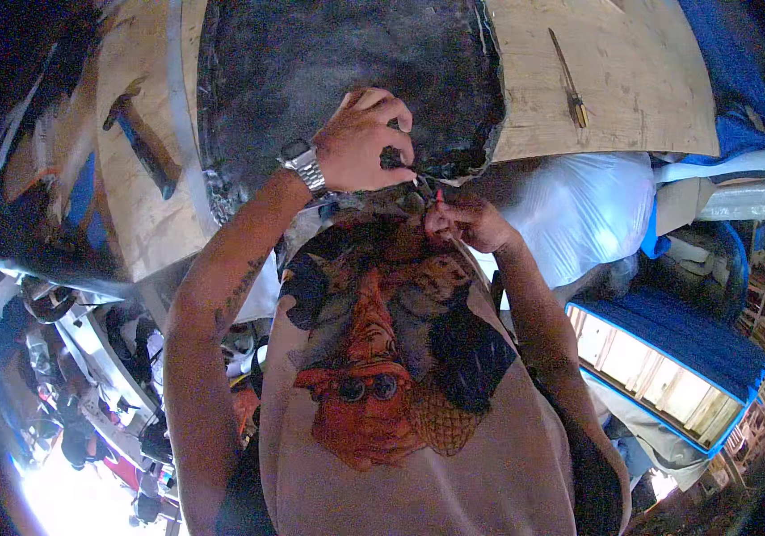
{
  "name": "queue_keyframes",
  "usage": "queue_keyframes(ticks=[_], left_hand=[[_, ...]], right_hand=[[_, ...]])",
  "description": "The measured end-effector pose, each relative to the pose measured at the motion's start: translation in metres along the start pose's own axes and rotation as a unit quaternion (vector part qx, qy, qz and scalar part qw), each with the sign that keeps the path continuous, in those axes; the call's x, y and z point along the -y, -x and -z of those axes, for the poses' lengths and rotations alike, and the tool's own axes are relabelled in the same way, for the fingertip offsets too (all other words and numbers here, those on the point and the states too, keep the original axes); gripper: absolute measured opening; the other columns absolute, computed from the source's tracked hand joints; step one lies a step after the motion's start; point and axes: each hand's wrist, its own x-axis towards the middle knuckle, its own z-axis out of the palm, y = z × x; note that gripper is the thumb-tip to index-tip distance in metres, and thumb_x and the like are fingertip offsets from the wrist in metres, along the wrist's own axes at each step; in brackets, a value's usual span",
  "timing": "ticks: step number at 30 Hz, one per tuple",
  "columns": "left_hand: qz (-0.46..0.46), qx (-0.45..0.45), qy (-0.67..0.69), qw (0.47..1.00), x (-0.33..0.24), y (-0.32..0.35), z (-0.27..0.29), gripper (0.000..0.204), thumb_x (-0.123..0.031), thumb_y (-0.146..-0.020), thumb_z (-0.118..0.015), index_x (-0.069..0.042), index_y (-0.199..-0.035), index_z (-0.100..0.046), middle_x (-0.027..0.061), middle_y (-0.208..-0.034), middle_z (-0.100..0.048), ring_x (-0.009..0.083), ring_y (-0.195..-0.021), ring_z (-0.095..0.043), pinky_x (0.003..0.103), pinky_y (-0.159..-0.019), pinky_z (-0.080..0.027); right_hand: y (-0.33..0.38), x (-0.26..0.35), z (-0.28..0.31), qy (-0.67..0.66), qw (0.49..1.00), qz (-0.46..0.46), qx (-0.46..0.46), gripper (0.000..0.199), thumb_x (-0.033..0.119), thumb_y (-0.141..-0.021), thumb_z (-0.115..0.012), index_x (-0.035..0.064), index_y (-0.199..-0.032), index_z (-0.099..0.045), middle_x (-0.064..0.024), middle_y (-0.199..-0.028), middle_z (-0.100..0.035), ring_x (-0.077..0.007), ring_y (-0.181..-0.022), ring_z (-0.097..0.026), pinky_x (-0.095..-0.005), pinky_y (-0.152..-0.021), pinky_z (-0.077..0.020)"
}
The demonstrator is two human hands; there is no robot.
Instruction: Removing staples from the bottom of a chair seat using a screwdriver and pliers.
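A black sheet of leather-like material (338, 67) with a ragged edge lies over the bench in front of me. My left hand (366, 143), with a metal-banded watch on the wrist, is over its near edge, thumb and fingertips pinched together there. What they pinch is too small to make out. Just right of it and nearer to me, my right hand (474, 223) is closed around a small thing with a pinkish-red part (440, 196). Its kind cannot be told, and its tip meets the dark material beside my left fingertips.
A hammer with a blue handle (144, 143) lies on the plywood at left. On the plywood at right rests a screwdriver with a yellow handle (570, 80). A translucent plastic bag (592, 219) bulges below that board, near a blue-edged wooden crate (659, 366).
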Motion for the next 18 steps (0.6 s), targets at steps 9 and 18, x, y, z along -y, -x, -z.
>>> queue_keyframes(ticks=[9,18], left_hand=[[-0.029,0.004,0.003,1.000,0.006,0.000,0.001,0.015,-0.033,-0.066,-0.073,-0.019,-0.065,-0.067,0.0012,-0.099,-0.054,0.0243,-0.109,-0.044,0.043,-0.100,-0.030],[0.010,0.006,-0.022,1.000,-0.019,0.017,-0.003,0.018,-0.030,-0.063,-0.075,-0.017,-0.071,-0.066,0.0020,-0.102,-0.054,0.0282,-0.113,-0.044,0.052,-0.102,-0.028]], right_hand=[[0.019,0.010,-0.014,0.041,0.999,-0.009,-0.034,0.031,0.024,-0.088,-0.058,0.0012,-0.109,-0.059,-0.0083,-0.095,-0.067,-0.0196,-0.088,-0.064,-0.0313,-0.076,-0.0506],[0.032,0.040,-0.031,0.239,0.960,0.047,-0.139,0.026,0.023,-0.091,-0.055,-0.0001,-0.096,-0.064,-0.0098,-0.082,-0.066,-0.0164,-0.076,-0.060,-0.0315,-0.072,-0.0465]])
